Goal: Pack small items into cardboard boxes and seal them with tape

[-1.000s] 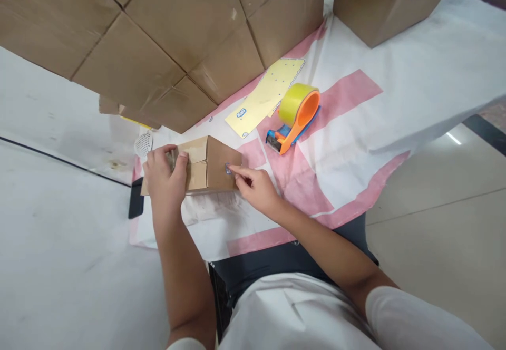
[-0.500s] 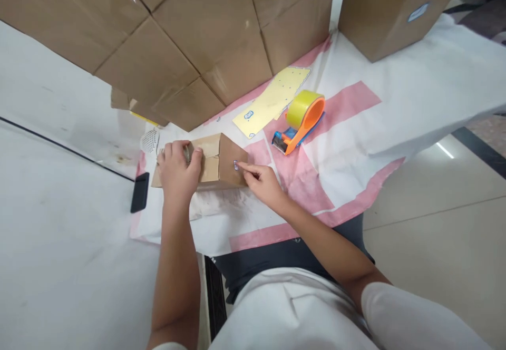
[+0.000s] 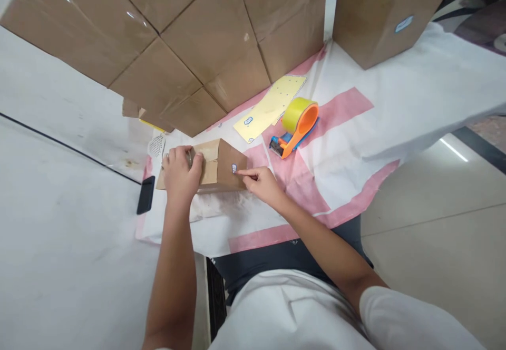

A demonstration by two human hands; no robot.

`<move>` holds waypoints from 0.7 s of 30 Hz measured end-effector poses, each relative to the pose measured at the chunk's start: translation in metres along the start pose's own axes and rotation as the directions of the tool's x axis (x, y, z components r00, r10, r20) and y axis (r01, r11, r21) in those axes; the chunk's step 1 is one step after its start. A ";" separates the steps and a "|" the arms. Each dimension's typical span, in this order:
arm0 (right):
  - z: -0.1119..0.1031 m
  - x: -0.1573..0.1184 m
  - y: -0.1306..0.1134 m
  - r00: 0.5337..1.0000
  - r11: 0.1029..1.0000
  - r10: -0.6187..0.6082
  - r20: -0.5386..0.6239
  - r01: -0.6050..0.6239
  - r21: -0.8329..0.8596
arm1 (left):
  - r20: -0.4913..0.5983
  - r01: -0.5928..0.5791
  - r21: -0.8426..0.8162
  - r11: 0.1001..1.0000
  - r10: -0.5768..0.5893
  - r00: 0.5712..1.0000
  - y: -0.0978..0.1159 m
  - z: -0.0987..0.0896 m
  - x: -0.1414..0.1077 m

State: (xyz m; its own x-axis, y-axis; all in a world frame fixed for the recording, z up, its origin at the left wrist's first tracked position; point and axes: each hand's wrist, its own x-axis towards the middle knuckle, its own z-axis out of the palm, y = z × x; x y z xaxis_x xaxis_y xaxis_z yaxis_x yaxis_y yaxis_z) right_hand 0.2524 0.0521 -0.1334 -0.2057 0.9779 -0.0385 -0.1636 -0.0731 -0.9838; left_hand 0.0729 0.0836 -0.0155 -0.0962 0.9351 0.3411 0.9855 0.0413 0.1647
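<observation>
A small brown cardboard box lies on the pink and white cloth in front of me. My left hand grips its left part from above, the thumb on the top flaps and the fingers over the far side. On the box's right end is a small white sticker with dark marks. My right hand touches the end face at the sticker's edge with an outstretched index finger, its other fingers curled and holding nothing visible. Beyond it stands an orange and blue tape dispenser with a yellow-green roll.
Stacked brown boxes form a wall behind the work area. Yellow sticker sheets lie before them. A larger box stands at the back right. A black phone is at the cloth's left edge, against the white wall.
The right index finger has slid slightly down from over the sticker to its lower edge, so more of the sticker shows. The left hand stays on the box. The whole view has shifted a little.
</observation>
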 end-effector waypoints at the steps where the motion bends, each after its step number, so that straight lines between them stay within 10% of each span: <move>1: -0.002 0.000 -0.002 1.000 1.000 -0.001 -0.020 0.001 0.002 | -0.002 -0.002 -0.005 1.000 0.002 1.000 -0.001 0.000 0.000; 14: 0.004 -0.012 -0.006 0.995 0.886 -0.091 0.038 0.099 -0.453 | -0.026 0.003 -0.019 1.000 -0.004 1.000 0.001 -0.001 -0.004; 21: -0.011 0.001 -0.007 0.911 0.793 -0.390 0.132 0.405 -0.455 | -0.083 -0.049 -0.084 0.995 0.042 0.996 -0.015 0.000 -0.008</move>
State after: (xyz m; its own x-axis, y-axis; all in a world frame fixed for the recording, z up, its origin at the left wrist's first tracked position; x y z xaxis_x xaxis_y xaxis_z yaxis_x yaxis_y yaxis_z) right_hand 0.2639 0.0559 -0.1281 -0.2510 0.8938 0.3717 0.2259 0.4275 -0.8753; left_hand 0.0587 0.0756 -0.0212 -0.0661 0.9038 0.4229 0.9737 -0.0343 0.2254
